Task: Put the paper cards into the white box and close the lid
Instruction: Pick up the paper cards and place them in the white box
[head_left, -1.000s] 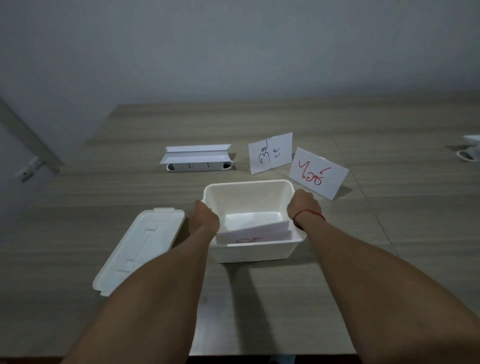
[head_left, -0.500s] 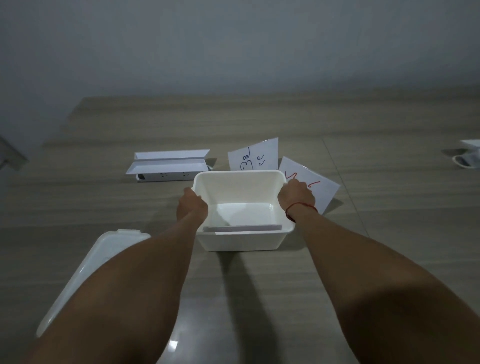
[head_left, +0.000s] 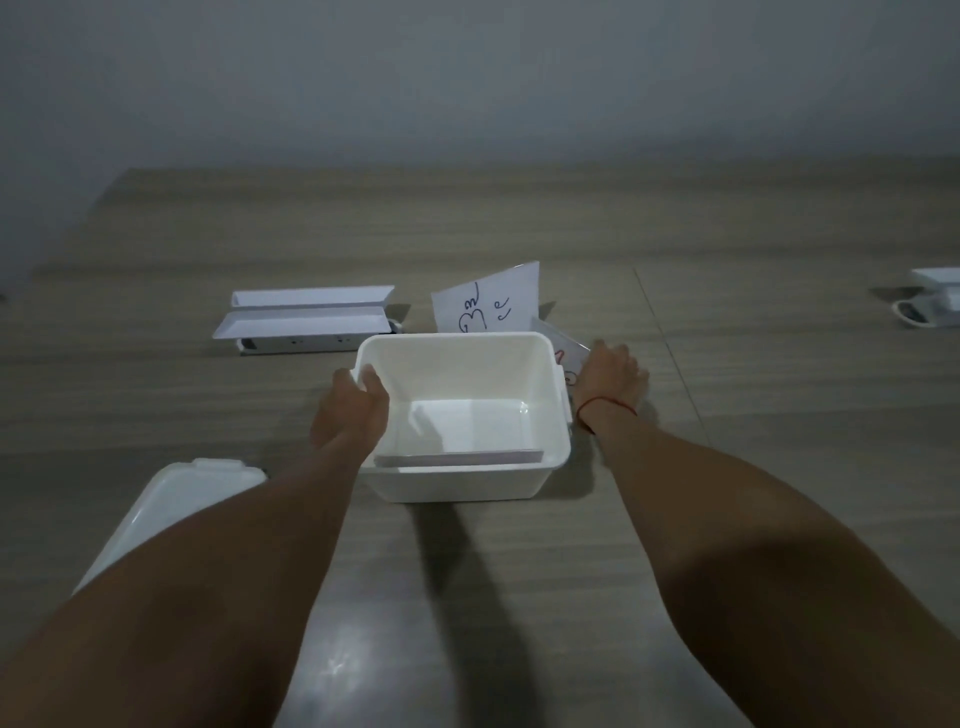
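The open white box (head_left: 452, 340) stands mid-table. One paper card (head_left: 457, 458) lies inside it against the near wall. My left hand (head_left: 353, 410) grips the box's left rim, thumb inside. My right hand (head_left: 610, 376) is just right of the box, its fingers spread over the card with red writing (head_left: 563, 358), which is mostly hidden under it. I cannot tell whether it pinches that card. A card with blue writing (head_left: 488, 304) stands upright behind the box. The white lid (head_left: 176, 499) lies flat at the near left, partly behind my left forearm.
A white power strip (head_left: 311, 343) with folded white paper (head_left: 306, 312) on top lies at the back left. Another white object (head_left: 935, 304) sits at the far right edge. The wooden table (head_left: 753, 415) has a seam running right of the box.
My right hand left the box's right rim and moved right onto the red-lettered card. The card in the box settled flat against the near wall. My left hand stays on the rim.
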